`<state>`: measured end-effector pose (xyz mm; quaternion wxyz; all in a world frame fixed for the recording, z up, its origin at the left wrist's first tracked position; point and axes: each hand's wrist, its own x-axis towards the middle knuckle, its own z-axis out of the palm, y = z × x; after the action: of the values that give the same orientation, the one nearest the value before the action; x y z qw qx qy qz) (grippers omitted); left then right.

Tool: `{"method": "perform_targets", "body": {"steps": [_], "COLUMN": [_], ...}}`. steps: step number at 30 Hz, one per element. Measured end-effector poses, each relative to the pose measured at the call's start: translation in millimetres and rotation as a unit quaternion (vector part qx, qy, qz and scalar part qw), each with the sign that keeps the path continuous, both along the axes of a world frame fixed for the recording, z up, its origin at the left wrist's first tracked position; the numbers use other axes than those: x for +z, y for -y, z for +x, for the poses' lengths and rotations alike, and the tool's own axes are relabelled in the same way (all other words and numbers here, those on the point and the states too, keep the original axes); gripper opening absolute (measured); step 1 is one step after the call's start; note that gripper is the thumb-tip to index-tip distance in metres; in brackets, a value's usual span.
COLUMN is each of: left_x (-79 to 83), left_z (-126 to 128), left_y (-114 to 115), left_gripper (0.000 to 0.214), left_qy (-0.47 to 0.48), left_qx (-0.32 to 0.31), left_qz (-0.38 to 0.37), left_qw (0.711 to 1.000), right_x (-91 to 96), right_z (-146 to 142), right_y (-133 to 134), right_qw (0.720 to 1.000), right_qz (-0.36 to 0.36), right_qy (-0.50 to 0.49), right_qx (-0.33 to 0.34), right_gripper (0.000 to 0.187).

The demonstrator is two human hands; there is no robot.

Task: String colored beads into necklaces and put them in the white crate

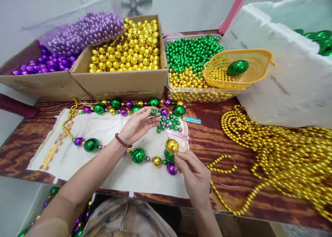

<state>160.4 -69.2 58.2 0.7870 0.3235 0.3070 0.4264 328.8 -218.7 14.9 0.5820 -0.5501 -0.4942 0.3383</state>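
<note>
My left hand (140,126) is raised over the white cloth, thumb and index finger pinched on a small green bead (153,111). A thin thread runs down from it towards a large gold bead (172,145). My right hand (193,171) has its thumb and index fingertips closed at the lower edge of that gold bead. Just below are a green bead (169,156) and a purple bead (171,168), partly covered. Loose small green and purple beads (169,122) lie between the hands. A strung bead garland (138,155) loops across the cloth.
White cloth (111,178) covers part of the wooden table. Behind stand cardboard boxes (121,83) of purple and gold beads, a plastic tub (204,96) and a yellow basket (259,57). Gold bead strands (293,161) pile at right, beside a white foam box (272,92).
</note>
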Motion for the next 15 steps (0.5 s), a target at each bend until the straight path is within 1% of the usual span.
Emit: {"method": "perform_targets", "body": {"steps": [5, 11, 15], "left_x": [-1.1, -1.2, 1.6], "left_z": [-3.9, -6.7, -8.9], "left_y": [0.9, 1.0, -0.5], "left_gripper": [0.014, 0.017, 0.021], "left_qy": [-0.024, -0.005, -0.028], "left_qx": [0.017, 0.012, 0.021], "left_qz": [0.006, 0.011, 0.039], "left_qw": [1.0, 1.0, 0.999], "right_x": [4.2, 3.5, 4.6], "right_z": [-2.6, -3.2, -3.3], "right_y": [-0.3, -3.3, -3.5], "right_qw": [1.0, 0.999, 0.999], "right_qz": [0.006, 0.004, 0.002], "right_qy": [0.016, 0.036, 0.042], "right_qx": [0.015, 0.027, 0.026], "right_gripper": [0.011, 0.011, 0.011]}}
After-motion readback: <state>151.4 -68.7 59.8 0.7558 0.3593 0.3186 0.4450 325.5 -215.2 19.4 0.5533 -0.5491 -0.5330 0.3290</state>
